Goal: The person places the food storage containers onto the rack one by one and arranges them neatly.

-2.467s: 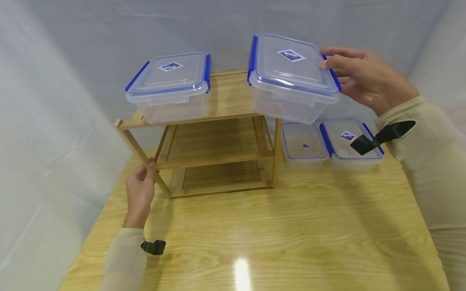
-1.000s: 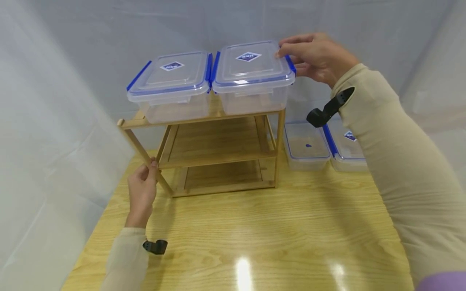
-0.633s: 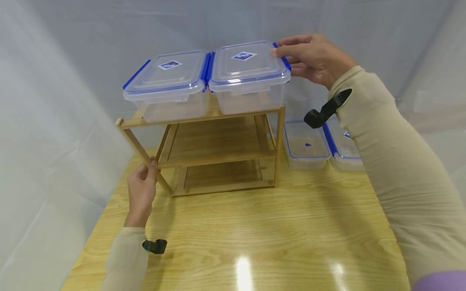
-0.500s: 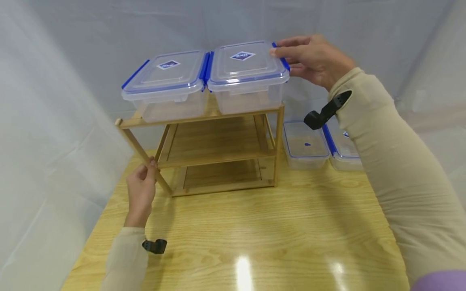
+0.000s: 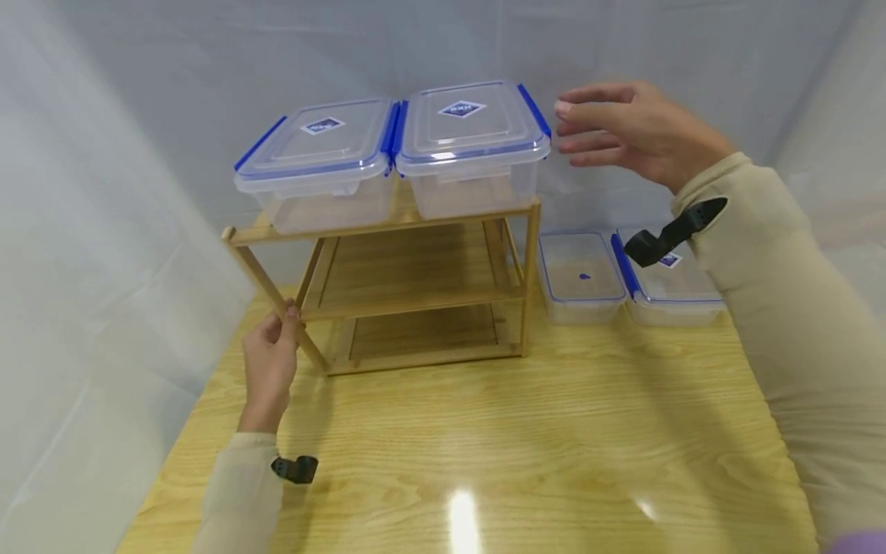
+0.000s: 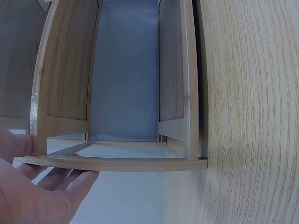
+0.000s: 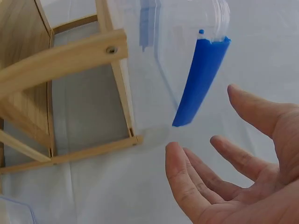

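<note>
Side by side on the top shelf of a three-tier wooden rack (image 5: 415,308) sit two clear food containers with blue-clipped lids, a left container (image 5: 318,146) and a right container (image 5: 471,131). My left hand (image 5: 270,362) grips the rack's front left post at the middle shelf; the left wrist view shows its fingers curled behind the post (image 6: 126,164). Just to the right of the right container, my right hand (image 5: 630,131) hangs in the air, holding nothing. In the right wrist view its spread fingers stand apart from the container's blue clip (image 7: 201,81).
On the wooden table (image 5: 484,438), right of the rack, stand two more lidded containers, a smaller container (image 5: 581,269) and a blue-clipped container (image 5: 667,288) partly behind my right forearm. Pale sheeting (image 5: 443,38) hangs behind and at both sides.
My right hand brought the right container leftward onto the top shelf against the left one, then let go and drew back to the right. My left hand kept its hold on the post.
</note>
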Tool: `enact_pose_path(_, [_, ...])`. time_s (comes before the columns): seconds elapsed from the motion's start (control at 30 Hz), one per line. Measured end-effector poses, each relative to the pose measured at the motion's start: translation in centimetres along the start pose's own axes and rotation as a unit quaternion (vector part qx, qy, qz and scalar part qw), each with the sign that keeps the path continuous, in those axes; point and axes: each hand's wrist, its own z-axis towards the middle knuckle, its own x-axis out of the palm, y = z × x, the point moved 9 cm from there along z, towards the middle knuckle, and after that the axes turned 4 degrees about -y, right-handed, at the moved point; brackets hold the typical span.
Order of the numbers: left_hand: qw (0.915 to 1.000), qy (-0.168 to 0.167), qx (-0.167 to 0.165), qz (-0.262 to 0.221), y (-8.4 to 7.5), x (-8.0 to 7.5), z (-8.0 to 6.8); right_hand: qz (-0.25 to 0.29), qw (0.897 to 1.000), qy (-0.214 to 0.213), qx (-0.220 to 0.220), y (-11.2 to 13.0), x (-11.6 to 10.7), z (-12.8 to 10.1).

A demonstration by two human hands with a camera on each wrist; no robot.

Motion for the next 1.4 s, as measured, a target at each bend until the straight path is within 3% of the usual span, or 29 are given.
enact_pose_path(0.27, [1.0, 0.002, -0.009, -0.002, 0.2, -0.3, 0.1, -0.105, 0.994, 0.012, -0.03, -2.0, -3.5, -1.8])
enact_pose_path(0.5, [0.9998, 0.002, -0.01, -0.016, 0.2, -0.4, 0.0, -0.232, 0.972, -0.02, -0.03, -5.6, -7.9, -2.5])
enact_pose_path(0.8, [0.9998, 0.0, -0.008, -0.017, 0.3, -0.5, 0.0, -0.327, 0.944, -0.037, 0.0, -11.7, -13.4, -3.3])
enact_pose_path(1.1, [0.9997, -0.001, -0.012, -0.019, 0.3, -0.8, -0.1, -0.375, 0.926, -0.037, 0.007, -16.9, -17.3, -4.5])
enact_pose_path(1.4, [0.9998, -0.005, -0.002, -0.021, 0.3, -0.8, -0.1, -0.377, 0.925, -0.053, 0.019, -20.4, -20.6, -5.0])
